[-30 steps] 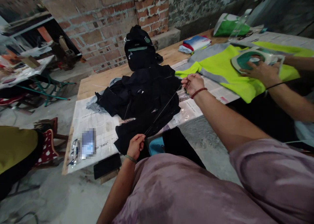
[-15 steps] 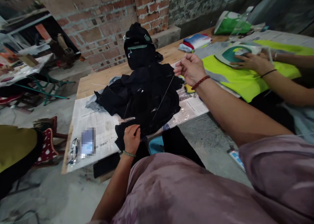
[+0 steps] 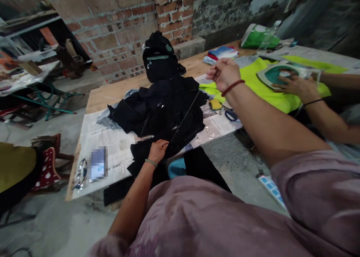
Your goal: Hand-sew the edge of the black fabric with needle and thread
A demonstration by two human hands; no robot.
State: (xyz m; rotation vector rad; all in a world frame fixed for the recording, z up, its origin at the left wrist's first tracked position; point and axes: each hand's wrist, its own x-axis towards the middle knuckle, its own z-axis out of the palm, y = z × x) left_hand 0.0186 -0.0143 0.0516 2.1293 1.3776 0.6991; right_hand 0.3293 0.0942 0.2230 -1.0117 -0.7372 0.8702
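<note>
A heap of black cloth [image 3: 165, 110] lies bunched in front of me. At its near edge my left hand [image 3: 158, 151] is closed, its fingertips pinching the fabric. A thin pale thread [image 3: 185, 116] rises taut from beside those fingers, slanting up to the right. My right hand [image 3: 226, 75] is raised beyond the heap, fingers pinched together at the thread's upper end. Whether a needle is in that pinch is too small to make out. Below the right hand lie a yellow-and-black object [image 3: 215, 104] and dark-handled scissors [image 3: 231, 114].
A black backpack [image 3: 160, 60] stands behind the cloth. At left on the newspaper-covered table [image 3: 116, 146] are glasses [image 3: 81, 174] and a blurred-out phone-like item [image 3: 97, 164]. On the right, a co-worker's hand [image 3: 298, 86] holds an iron [image 3: 277, 74] on a yellow vest [image 3: 253, 78].
My right hand has moved slightly right and up, away from the cloth, with the thread still stretched. My left hand has shifted right along the cloth's near edge. The co-worker's iron has moved right.
</note>
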